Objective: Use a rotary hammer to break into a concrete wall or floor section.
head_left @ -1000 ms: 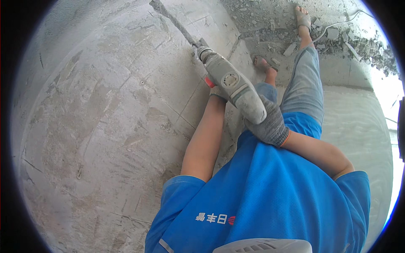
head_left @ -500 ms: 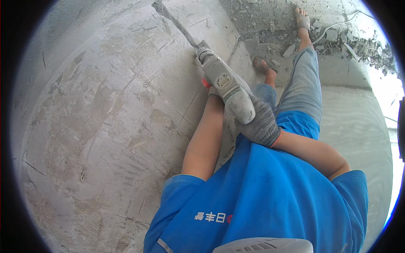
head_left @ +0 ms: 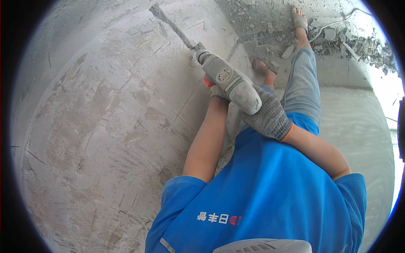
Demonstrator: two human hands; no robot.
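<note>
A dusty grey power hammer drill with a long, dust-coated bit angles up and left across the scuffed concrete surface. My right hand, in a grey knit glove with an orange cuff, is closed around the rear of the drill. My left hand, also gloved, is closed on the tool at its left side, near a red part, and is partly hidden under the body. I cannot tell whether the bit's tip touches the concrete.
My sandalled feet are at upper right among broken concrete chunks. A white cable runs over the rubble past my right leg. A smoother grey concrete surface lies to my right, with a bright, rough-edged area beyond.
The drill and bit have shifted slightly down in the view over the last second, with small wobbles. Both hands have kept their hold and my posture is much the same.
</note>
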